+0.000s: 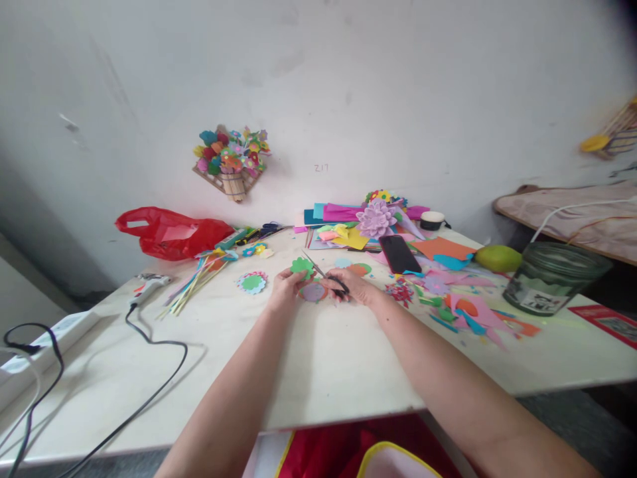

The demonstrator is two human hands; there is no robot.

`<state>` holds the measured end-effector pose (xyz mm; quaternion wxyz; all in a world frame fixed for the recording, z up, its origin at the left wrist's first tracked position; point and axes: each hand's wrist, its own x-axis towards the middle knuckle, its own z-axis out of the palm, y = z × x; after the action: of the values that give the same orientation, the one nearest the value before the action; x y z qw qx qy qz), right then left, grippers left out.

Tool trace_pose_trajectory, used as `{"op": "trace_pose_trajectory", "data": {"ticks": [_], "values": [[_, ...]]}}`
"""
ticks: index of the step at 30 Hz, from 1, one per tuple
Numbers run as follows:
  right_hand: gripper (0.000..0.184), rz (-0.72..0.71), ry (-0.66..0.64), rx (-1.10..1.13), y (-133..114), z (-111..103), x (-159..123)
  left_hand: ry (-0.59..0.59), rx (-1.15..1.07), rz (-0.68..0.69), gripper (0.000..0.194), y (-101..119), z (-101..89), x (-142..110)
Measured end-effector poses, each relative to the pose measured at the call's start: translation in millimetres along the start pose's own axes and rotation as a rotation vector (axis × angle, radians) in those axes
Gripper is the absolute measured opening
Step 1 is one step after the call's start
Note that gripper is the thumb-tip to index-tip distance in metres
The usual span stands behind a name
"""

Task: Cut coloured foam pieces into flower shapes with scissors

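Note:
Between the fingers of my left hand (285, 287) is a green scalloped foam flower piece (301, 267). My right hand (354, 284) grips a pair of scissors (337, 283) by the dark handles, and the blades point up and left, close to the green piece's right edge. Below them on the table lies a round orange and lilac foam piece (313, 291), partly hidden by my hands. A finished-looking layered flower (253, 283), green on light blue and pink, lies to the left. Behind my right hand are orange and green foam rounds (360, 269).
A glue gun (152, 287) with a black cord lies left, near a power strip (54, 338). Thin coloured sticks (192, 285) and a red plastic bag (174, 232) are behind. Rightward are a phone (399, 254), foam scraps (468, 309) and a glass jar (542, 279).

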<state>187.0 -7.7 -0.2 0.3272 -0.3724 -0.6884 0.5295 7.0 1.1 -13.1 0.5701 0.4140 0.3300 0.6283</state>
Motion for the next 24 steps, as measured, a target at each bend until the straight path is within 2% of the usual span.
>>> {"op": "trace_pose_trajectory", "data": {"ticks": [4,14,19,24], "values": [[0.030,-0.005,0.022,0.029,1.2,0.8,1.0,-0.014,0.013,-0.008,0.024,0.7,0.2,-1.4],[0.030,0.011,0.174,0.085,1.6,1.0,4.3,-0.070,0.015,-0.107,0.017,0.9,-3.1,1.0],[0.032,0.009,0.248,0.094,6.0,-2.4,7.7,-0.105,0.039,-0.069,0.022,1.5,-5.5,1.2],[0.028,-0.002,0.277,0.110,7.2,-4.8,9.2,-0.047,0.064,-0.008,0.030,7.7,-8.1,2.6]]}}
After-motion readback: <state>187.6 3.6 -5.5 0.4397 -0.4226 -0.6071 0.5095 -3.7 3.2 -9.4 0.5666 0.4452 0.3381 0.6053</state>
